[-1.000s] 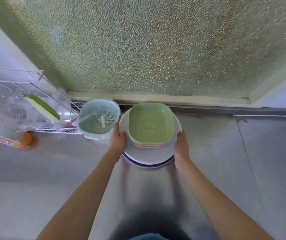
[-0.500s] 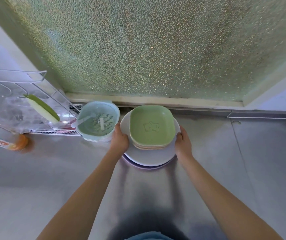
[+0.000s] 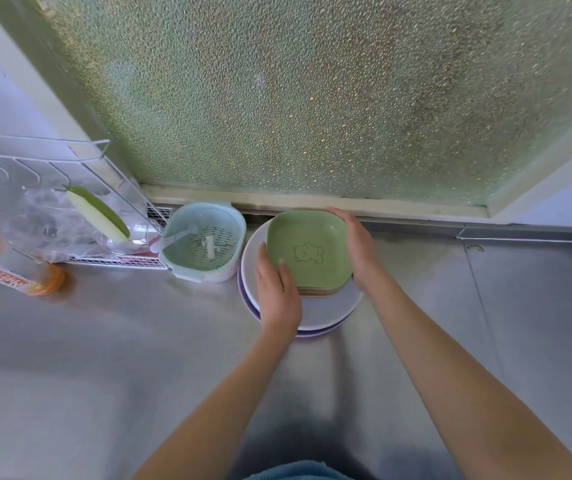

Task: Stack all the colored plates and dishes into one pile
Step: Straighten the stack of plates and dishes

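Observation:
A green square dish [image 3: 308,251] with a bear outline tops a small stack of square dishes, with orange edges showing below it. That stack sits on a white round plate [image 3: 326,311], which rests on a purple plate [image 3: 315,333]. My left hand [image 3: 277,292] lies on the white plate, thumb over the green dish's left rim. My right hand [image 3: 355,245] cups the dish's right and far edge. Both hands grip the square stack from opposite sides.
A pale blue strainer basket [image 3: 205,245] with a white utensil stands just left of the plates, touching them. A white wire dish rack [image 3: 52,202] holds a green-and-white item. An orange bottle [image 3: 11,271] lies far left. The frosted window [image 3: 295,98] is behind, with steel counter [image 3: 485,323] to the right.
Both hands have moved off the round plate's rim inward onto the green dish stack. My right hand has gone to its far right edge. The pile sits closer to the window ledge.

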Motion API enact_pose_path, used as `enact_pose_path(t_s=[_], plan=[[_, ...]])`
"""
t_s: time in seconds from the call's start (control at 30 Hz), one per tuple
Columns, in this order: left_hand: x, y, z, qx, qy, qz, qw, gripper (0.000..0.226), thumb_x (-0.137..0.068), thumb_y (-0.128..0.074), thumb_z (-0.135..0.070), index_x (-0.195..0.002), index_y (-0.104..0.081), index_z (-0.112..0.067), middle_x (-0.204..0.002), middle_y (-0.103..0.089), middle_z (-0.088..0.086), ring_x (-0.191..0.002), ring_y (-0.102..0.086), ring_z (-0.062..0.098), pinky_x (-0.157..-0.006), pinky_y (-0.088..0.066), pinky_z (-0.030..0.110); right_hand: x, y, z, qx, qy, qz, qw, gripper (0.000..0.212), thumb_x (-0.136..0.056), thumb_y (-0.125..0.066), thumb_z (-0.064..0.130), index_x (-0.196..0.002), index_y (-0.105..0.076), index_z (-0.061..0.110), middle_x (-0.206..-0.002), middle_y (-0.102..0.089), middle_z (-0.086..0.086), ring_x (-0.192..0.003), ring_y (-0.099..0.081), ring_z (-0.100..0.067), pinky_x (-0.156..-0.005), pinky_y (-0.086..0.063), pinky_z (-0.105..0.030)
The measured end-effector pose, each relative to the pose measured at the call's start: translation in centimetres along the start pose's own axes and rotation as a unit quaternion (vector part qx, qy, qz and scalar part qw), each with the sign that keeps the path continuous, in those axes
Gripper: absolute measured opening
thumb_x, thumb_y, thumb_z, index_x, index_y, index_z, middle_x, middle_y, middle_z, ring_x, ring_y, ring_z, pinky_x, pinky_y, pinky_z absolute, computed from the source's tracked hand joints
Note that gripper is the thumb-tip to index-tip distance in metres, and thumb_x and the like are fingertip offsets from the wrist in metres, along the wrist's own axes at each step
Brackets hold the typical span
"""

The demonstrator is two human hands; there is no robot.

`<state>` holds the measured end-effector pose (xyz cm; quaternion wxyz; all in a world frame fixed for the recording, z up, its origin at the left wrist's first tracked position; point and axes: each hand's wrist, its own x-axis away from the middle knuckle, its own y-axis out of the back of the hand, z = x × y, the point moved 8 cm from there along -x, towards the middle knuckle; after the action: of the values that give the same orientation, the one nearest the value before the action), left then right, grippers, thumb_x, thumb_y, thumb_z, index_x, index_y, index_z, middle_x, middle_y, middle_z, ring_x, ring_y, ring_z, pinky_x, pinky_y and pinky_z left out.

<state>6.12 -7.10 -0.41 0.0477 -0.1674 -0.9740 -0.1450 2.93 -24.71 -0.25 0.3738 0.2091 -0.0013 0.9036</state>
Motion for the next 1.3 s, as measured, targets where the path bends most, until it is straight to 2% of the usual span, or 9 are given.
enact_pose_path(t_s=[0.13,0.3,0.43,0.53,0.7,0.83,0.97,1.17,1.3], plan=[[-3.0,0.9,-0.7,-0.022,-0.044,0.001,0.999,0.041,-0.102,-0.028,-0.019,-0.140,-0.039,-0.009,-0.138,-0.048,0.004,-0.122,-0.044,0.013,-0.096,-0.026,0.003,2.0,1.4,-0.6,-0.050,0.067,-0.129,0.988,0.023,-0.097,-0.041,0.021,-0.112,-0.058,0.019,-0.111,-0.057,0.009,-0.103,-0.050,-0.008,-0.084,-0.037,-0.020],[-4.3,4.0,0.1,0.024,0.081,-0.142,0.986,0.032,-0.101,-0.030,-0.030,-0.107,-0.060,-0.020,-0.088,-0.057,-0.013,-0.091,-0.051,0.014,-0.081,-0.033,0.025,4.6,2.9,-2.8,-0.070,0.047,-0.230,0.970,0.018,-0.095,-0.044,0.025,-0.079,-0.047,0.018,-0.076,-0.048,0.007,-0.074,-0.045,-0.014,-0.067,-0.036,-0.029],[-1.7,1.7,0.9,0.146,0.120,-0.092,0.978,0.041,-0.099,-0.033,-0.034,-0.132,-0.052,-0.020,-0.124,-0.056,-0.011,-0.113,-0.049,0.006,-0.095,-0.037,0.018,2.1,1.9,-1.9,-0.108,0.009,-0.131,0.985,0.037,-0.100,-0.035,0.027,-0.113,-0.055,0.001,-0.105,-0.058,-0.007,-0.096,-0.055,-0.019,-0.086,-0.042,-0.032],[-2.3,1.1,0.4,0.118,0.083,-0.037,0.989,0.042,-0.100,-0.033,-0.021,-0.141,-0.041,-0.018,-0.136,-0.048,-0.011,-0.117,-0.045,0.000,-0.089,-0.031,-0.001,1.6,0.0,-2.1,-0.057,0.001,-0.039,0.998,0.042,-0.101,-0.028,0.028,-0.130,-0.052,0.010,-0.130,-0.057,-0.008,-0.119,-0.053,-0.021,-0.104,-0.041,-0.037],[-5.1,1.0,0.4,0.136,0.131,0.061,0.980,0.043,-0.096,-0.047,-0.026,-0.139,-0.045,-0.022,-0.133,-0.048,-0.015,-0.118,-0.047,0.003,-0.096,-0.037,0.020,3.4,0.5,-2.6,-0.083,0.061,-0.066,0.992,0.038,-0.101,-0.028,0.019,-0.129,-0.053,0.021,-0.130,-0.058,-0.001,-0.117,-0.053,-0.011,-0.097,-0.043,-0.025],[-6.2,1.1,-0.5,0.140,0.138,0.084,0.977,0.044,-0.093,-0.051,-0.036,-0.137,-0.046,-0.032,-0.129,-0.052,-0.014,-0.112,-0.051,0.004,-0.076,-0.040,0.010,1.2,2.0,-2.0,-0.081,0.021,-0.082,0.993,0.043,-0.102,-0.028,0.025,-0.143,-0.036,0.018,-0.150,-0.036,0.000,-0.135,-0.035,-0.011,-0.113,-0.026,-0.029],[-6.6,0.7,-1.1,0.088,0.101,0.078,0.988,0.038,-0.097,-0.040,-0.026,-0.133,-0.051,-0.033,-0.128,-0.057,-0.008,-0.105,-0.055,0.006,-0.090,-0.044,0.022,1.0,0.7,-1.4,-0.024,0.033,-0.068,0.997,0.038,-0.102,-0.028,0.023,-0.132,-0.051,0.019,-0.136,-0.052,-0.003,-0.121,-0.047,-0.014,-0.102,-0.034,-0.026],[-6.3,0.8,-0.3,0.061,0.088,0.045,0.993,0.037,-0.096,-0.038,-0.023,-0.120,-0.060,-0.041,-0.097,-0.059,-0.031,-0.082,-0.052,-0.016,-0.068,-0.039,0.010,1.8,0.9,-2.4,-0.040,0.052,-0.112,0.992,0.033,-0.100,-0.031,0.019,-0.114,-0.061,0.018,-0.109,-0.064,-0.002,-0.101,-0.057,-0.016,-0.089,-0.044,-0.028],[-6.3,0.8,-0.4,0.058,0.091,0.051,0.993,0.037,-0.097,-0.037,-0.024,-0.126,-0.057,-0.038,-0.104,-0.060,-0.021,-0.084,-0.053,-0.009,-0.071,-0.042,0.016,1.9,0.8,-2.1,-0.039,0.050,-0.117,0.991,0.032,-0.101,-0.032,0.018,-0.115,-0.061,0.017,-0.110,-0.064,-0.005,-0.099,-0.056,-0.016,-0.090,-0.043,-0.030]])
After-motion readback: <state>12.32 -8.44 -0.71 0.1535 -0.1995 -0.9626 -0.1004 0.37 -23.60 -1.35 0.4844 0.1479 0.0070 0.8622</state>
